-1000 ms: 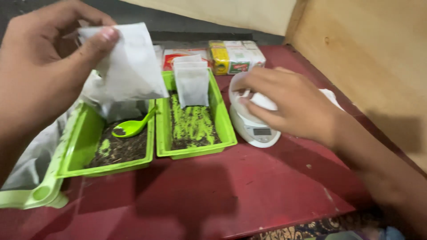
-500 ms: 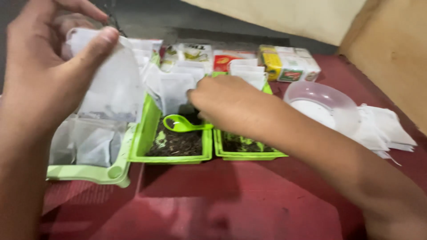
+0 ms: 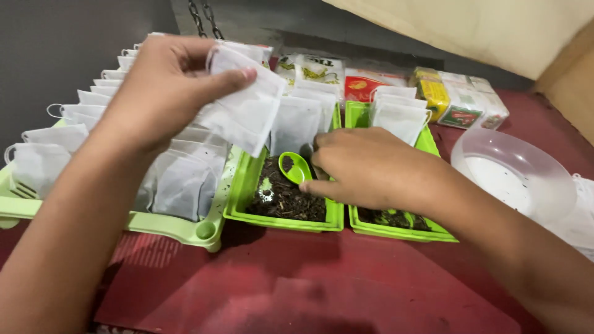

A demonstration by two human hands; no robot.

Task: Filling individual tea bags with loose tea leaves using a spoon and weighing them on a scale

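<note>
My left hand (image 3: 164,86) holds up a small white filter bag (image 3: 244,114) by its top, above the green trays. My right hand (image 3: 365,168) grips the handle of a green plastic spoon (image 3: 294,167), whose bowl carries a little dark loose tea. The spoon hovers over a green tray (image 3: 281,218) holding dark tea leaves. A second green tray (image 3: 396,229) lies partly under my right hand, with more white bags standing at its back.
A light green rack (image 3: 179,227) at left holds several rows of filled white bags. A clear plastic bowl (image 3: 516,170) sits at right on the red table (image 3: 309,284). Printed tea packets and boxes (image 3: 461,96) line the back. A chain hangs at top.
My right hand came away from the white scale at right, crossed to the trays and took the green spoon. The view shifted left, revealing the bag rack; the left hand kept its bag raised.
</note>
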